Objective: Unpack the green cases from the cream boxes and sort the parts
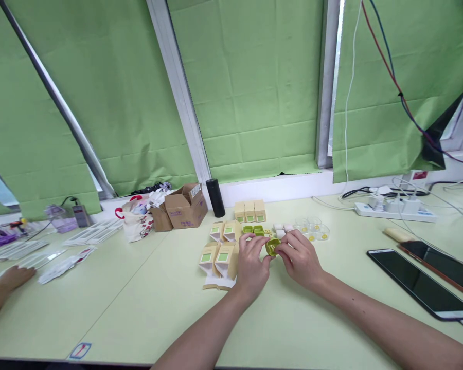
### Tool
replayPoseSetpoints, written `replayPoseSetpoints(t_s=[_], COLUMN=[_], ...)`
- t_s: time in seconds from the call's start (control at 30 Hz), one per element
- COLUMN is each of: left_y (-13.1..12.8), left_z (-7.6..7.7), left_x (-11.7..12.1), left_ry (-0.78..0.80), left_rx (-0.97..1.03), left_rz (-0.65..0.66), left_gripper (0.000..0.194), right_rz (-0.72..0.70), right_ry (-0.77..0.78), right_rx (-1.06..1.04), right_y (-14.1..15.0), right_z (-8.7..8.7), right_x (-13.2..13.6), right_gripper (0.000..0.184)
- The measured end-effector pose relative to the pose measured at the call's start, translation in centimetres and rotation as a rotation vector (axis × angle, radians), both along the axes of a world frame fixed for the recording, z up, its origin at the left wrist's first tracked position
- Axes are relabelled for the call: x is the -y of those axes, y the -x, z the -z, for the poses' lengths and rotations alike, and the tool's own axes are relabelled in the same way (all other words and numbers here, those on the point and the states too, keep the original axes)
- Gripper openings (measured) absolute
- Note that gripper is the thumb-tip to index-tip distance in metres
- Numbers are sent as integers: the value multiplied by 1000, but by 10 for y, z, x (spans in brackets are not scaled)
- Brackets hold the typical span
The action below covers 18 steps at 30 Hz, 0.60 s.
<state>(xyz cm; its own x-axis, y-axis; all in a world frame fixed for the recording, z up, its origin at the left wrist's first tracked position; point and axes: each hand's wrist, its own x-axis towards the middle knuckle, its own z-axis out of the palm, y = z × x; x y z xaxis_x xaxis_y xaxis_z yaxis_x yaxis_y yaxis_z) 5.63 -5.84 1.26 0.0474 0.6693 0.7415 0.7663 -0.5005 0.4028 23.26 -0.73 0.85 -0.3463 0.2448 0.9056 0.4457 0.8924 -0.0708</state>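
I cannot make out a single word, brand or number from here. The small cartons [233, 254] carry green label panels [223, 257], but any lettering on them is too small for me. I see purple print [187, 224] and a white label [195, 191] on the brown cardboard box [180, 209], both too blurred to read. A blue-bordered sticker [81, 350] near the table [131, 318] edge shows me a red mark, its meaning unclear.

1. Left forearm [204, 331] is slanting up from below.
2. Left hand [252, 264] is curving, its thumb [267, 263] and fingers [255, 244] pinching.
3. Right forearm [374, 303] is angling from lower right.
4. Right hand [300, 257] is pointing bent fingers towards the left hand.
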Motion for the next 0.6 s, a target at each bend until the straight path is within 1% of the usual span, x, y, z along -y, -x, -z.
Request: replayPoseSetpoints(t_s=[0.23,0.6], left_y=[1,3], left_z=[1,1], left_x=[-1,-3], left_ry=[-9,5], left_rx=[-13,18], left_rz=[-18,-37], left_gripper=[44,45], right_rz=[2,-8], right_ry=[15,14], right_rx=[-5,-11], right_y=[1,1], right_z=[2,-1], right_x=[-2,2], right_gripper=[18,19])
